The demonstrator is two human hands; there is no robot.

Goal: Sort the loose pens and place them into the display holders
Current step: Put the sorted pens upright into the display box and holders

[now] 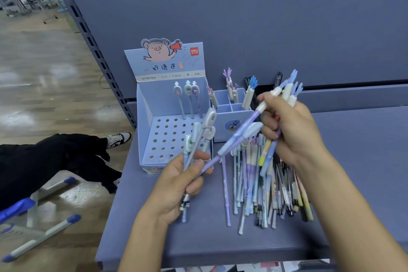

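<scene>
We see a blue-grey shelf [198,240] backed by a tall panel [242,17] of the same colour. On the shelf, at the back left, stands the pig box [154,104], a display holder with a perforated floor; three pens [188,99] stand upright in its rear row of holes. Just right of it, touching, sits a small divided cup [231,126] with antler-topped pens [230,86] leaning in its compartments. In front of the cup lies the pile [265,187] of loose pens, spread lengthwise toward us on the shelf.

Our left hand [178,181] hovers before the box, its fingers [198,158] closed round a bunch [198,139] of charm-topped pens that point up and away. Our right hand [291,130] is above the pile, fingers [268,97] gripping a second bunch [287,90] with finger-shaped tops. One purple pen [238,137] slants between the two hands, its white end at the right fingers and its lower end against the left hand.
</scene>
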